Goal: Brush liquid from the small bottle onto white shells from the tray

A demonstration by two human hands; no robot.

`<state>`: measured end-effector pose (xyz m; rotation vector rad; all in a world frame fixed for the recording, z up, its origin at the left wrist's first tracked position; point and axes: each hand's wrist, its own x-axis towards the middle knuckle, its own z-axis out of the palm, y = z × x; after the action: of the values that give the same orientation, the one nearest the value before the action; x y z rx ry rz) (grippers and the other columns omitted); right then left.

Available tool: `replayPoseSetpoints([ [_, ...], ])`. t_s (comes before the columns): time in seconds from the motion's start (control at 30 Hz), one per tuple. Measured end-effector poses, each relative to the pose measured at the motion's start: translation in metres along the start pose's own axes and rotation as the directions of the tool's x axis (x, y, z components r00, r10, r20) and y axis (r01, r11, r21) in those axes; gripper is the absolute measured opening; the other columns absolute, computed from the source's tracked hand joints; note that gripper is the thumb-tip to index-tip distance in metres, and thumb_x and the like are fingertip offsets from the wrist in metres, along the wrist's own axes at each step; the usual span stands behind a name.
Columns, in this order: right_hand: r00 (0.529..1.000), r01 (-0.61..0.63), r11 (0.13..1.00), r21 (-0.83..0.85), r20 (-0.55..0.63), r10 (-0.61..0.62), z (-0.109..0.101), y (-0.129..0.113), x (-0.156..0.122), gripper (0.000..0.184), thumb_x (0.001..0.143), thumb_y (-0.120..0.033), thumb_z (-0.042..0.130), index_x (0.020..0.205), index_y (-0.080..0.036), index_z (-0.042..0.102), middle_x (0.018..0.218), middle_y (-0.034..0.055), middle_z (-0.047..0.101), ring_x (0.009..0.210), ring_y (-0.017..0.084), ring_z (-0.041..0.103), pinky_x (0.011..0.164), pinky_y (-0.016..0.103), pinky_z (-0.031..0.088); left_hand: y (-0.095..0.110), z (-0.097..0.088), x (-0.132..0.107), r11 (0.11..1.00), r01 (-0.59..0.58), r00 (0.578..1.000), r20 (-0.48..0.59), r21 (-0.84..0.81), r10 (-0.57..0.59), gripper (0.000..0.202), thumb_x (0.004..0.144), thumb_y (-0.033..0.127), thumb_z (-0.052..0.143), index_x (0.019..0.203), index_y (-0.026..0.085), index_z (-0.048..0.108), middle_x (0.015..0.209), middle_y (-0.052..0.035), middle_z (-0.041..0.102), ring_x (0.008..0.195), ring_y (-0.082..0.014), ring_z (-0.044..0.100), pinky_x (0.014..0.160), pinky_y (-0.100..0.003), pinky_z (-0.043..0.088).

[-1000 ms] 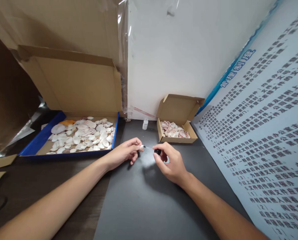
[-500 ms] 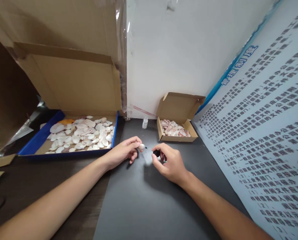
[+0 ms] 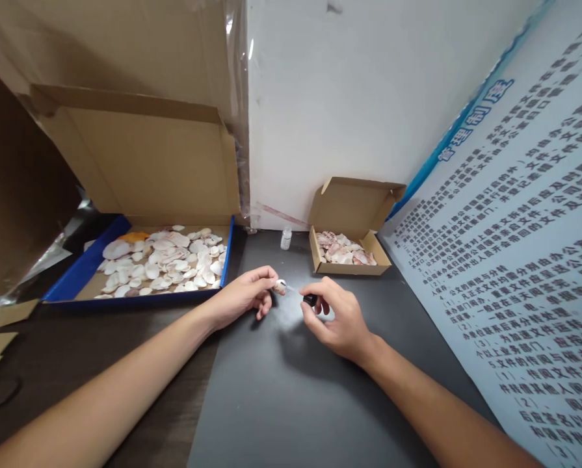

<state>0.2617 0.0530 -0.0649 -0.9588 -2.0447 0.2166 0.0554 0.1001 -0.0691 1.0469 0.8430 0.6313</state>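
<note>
Between its thumb and fingertips, my left hand (image 3: 249, 292) pinches a small white shell (image 3: 280, 285) above the grey mat (image 3: 271, 383). A dark spot shows at the shell's right side. My right hand (image 3: 334, 316) grips a black cap with a thin pale stem (image 3: 311, 299). The stem points left to the shell; whether its tip touches is too small to tell. Beyond both hands, a small clear bottle with a white label (image 3: 285, 238) stands upright near the white wall.
On the left, an open blue-edged cardboard box (image 3: 139, 298) holds many pale shells (image 3: 161, 257). A smaller open cardboard box (image 3: 352, 268) at the back right has reddish-white shells (image 3: 344, 249) in it. A printed board (image 3: 519, 240) leans along the right side.
The black cap in my right hand has turned, so its pale stem now shows, pointing at the shell. My left hand keeps its pinch on the shell. The view has shifted slightly.
</note>
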Motion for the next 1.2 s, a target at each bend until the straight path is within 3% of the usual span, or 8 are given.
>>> replayPoseSetpoints([
  [0.2, 0.995, -0.091, 0.993, -0.069, 0.043, 0.094, 0.000, 0.001, 0.001, 0.010, 0.083, -0.018, 0.056, 0.092, -0.018, 0.061, 0.070, -0.0009, 0.055, 0.056, 0.010, 0.049, 0.056, 0.023, 0.040, -0.001, -0.001, 0.000, 1.000, 0.009, 1.000, 0.000, 0.001, -0.009, 0.026, 0.082, 0.038, 0.060, 0.084, 0.018, 0.045, 0.080, 0.0009, 0.060, 0.047, -0.0046, 0.052, 0.042, -0.016, 0.040],
  [0.37, 0.998, -0.047, 0.999, -0.019, 0.029, 0.048, -0.003, -0.002, 0.001, 0.011, 0.085, -0.019, 0.055, 0.094, -0.018, 0.060, 0.070, -0.0010, 0.055, 0.055, 0.010, 0.051, 0.055, 0.023, 0.042, -0.002, -0.003, 0.000, 1.000, 0.023, 1.000, 0.006, -0.015, -0.023, 0.025, 0.082, 0.039, 0.062, 0.085, 0.018, 0.047, 0.067, 0.0040, 0.052, 0.047, -0.0052, 0.050, 0.043, -0.016, 0.040],
  [0.57, 1.000, 0.013, 0.999, 0.052, -0.026, -0.011, -0.001, -0.004, 0.000, 0.015, 0.085, -0.016, 0.055, 0.099, -0.020, 0.058, 0.068, -0.0019, 0.054, 0.054, 0.010, 0.051, 0.053, 0.023, 0.043, 0.000, 0.000, 0.003, 0.959, -0.003, 1.000, 0.023, -0.283, 0.010, 0.020, 0.081, 0.028, 0.065, 0.087, 0.015, 0.050, 0.099, -0.0041, 0.062, 0.053, -0.0013, 0.048, 0.047, -0.016, 0.039],
  [0.7, 0.999, 0.006, 0.998, 0.057, -0.039, -0.004, 0.001, -0.002, 0.001, 0.020, 0.086, -0.013, 0.055, 0.105, -0.021, 0.057, 0.077, 0.0005, 0.057, 0.058, 0.010, 0.052, 0.053, 0.023, 0.046, 0.000, 0.000, 0.007, 0.927, 0.031, 0.998, 0.064, -0.374, -0.007, 0.017, 0.081, 0.024, 0.064, 0.087, 0.014, 0.051, 0.091, -0.0020, 0.060, 0.051, -0.0010, 0.047, 0.047, -0.016, 0.038],
  [0.8, 0.998, -0.056, 0.995, 0.084, 0.006, 0.055, 0.003, 0.003, 0.000, 0.021, 0.088, -0.014, 0.055, 0.108, -0.021, 0.057, 0.081, 0.0016, 0.056, 0.059, 0.010, 0.053, 0.055, 0.023, 0.048, 0.000, -0.002, 0.007, 0.930, 0.055, 0.997, 0.076, -0.365, -0.030, 0.017, 0.083, 0.026, 0.062, 0.087, 0.015, 0.050, 0.085, -0.0003, 0.058, 0.049, -0.0022, 0.048, 0.045, -0.017, 0.040],
  [1.0, 0.990, -0.140, 0.986, 0.087, -0.018, 0.142, 0.003, 0.006, -0.001, 0.023, 0.087, -0.012, 0.056, 0.106, -0.022, 0.060, 0.077, 0.0000, 0.052, 0.057, 0.010, 0.050, 0.054, 0.023, 0.046, -0.001, -0.002, 0.005, 0.956, 0.084, 0.993, 0.108, -0.280, -0.056, 0.023, 0.086, 0.034, 0.059, 0.089, 0.019, 0.042, 0.102, -0.0034, 0.064, 0.046, -0.0033, 0.054, 0.042, -0.017, 0.042],
  [1.2, 0.997, -0.072, 0.981, 0.178, 0.018, 0.069, 0.003, 0.007, -0.002, 0.028, 0.087, -0.009, 0.057, 0.111, -0.023, 0.060, 0.078, 0.0005, 0.053, 0.060, 0.010, 0.051, 0.055, 0.023, 0.046, -0.001, 0.001, 0.004, 0.956, 0.062, 0.996, 0.078, -0.287, -0.042, 0.025, 0.084, 0.034, 0.062, 0.089, 0.018, 0.043, 0.090, -0.0002, 0.063, 0.047, -0.0017, 0.051, 0.043, -0.015, 0.041],
])
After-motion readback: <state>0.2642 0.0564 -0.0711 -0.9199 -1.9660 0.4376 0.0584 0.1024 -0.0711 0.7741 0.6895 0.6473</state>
